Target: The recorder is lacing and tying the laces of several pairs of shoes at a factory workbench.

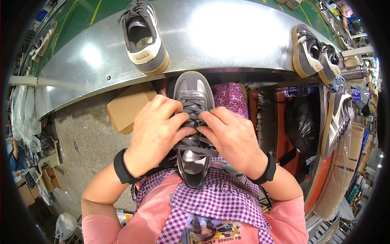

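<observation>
A grey sneaker [194, 91] with dark grey laces rests heel-down against my purple checked apron, toe pointing away from me. My left hand [156, 132] grips its left side, fingers curled over the laces. My right hand [233, 138] lies on the right side and pinches the laces at the middle of the shoe. Both wrists wear black bands. The middle of the shoe is hidden under my fingers.
A curved metal conveyor table [227, 36] runs in front, carrying a grey sneaker [144, 38] and a pair on its side [315, 53]. Another sneaker [337, 122] hangs at right. A cardboard box [128, 107] and purple cushion [230, 97] sit below the table edge.
</observation>
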Motion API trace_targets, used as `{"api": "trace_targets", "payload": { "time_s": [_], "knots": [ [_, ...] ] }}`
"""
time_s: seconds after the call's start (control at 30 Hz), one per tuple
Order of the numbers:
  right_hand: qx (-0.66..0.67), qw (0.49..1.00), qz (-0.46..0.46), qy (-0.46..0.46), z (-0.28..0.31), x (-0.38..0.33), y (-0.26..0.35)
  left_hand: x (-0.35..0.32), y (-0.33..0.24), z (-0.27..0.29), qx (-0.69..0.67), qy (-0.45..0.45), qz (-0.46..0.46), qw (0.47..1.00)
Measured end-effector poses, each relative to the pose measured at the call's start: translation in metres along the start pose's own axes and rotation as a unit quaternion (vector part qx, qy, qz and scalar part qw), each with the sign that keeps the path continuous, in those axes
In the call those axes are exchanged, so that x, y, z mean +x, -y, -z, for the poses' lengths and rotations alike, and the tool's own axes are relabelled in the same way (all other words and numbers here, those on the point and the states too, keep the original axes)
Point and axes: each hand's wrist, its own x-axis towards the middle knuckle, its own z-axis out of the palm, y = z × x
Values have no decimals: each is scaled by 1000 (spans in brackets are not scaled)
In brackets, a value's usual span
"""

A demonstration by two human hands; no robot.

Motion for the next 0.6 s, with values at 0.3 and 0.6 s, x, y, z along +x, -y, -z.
{"api": "trace_targets", "payload": {
  "time_s": [0.3,0.6],
  "knots": [
    [-44,998,27,-44,-14,2,-10,-3,-3,-8,54,-5,-8,998],
    [87,988,-130,11,-10,-11,0,-14,-6,2,-118,69,191,972]
  ]
}}
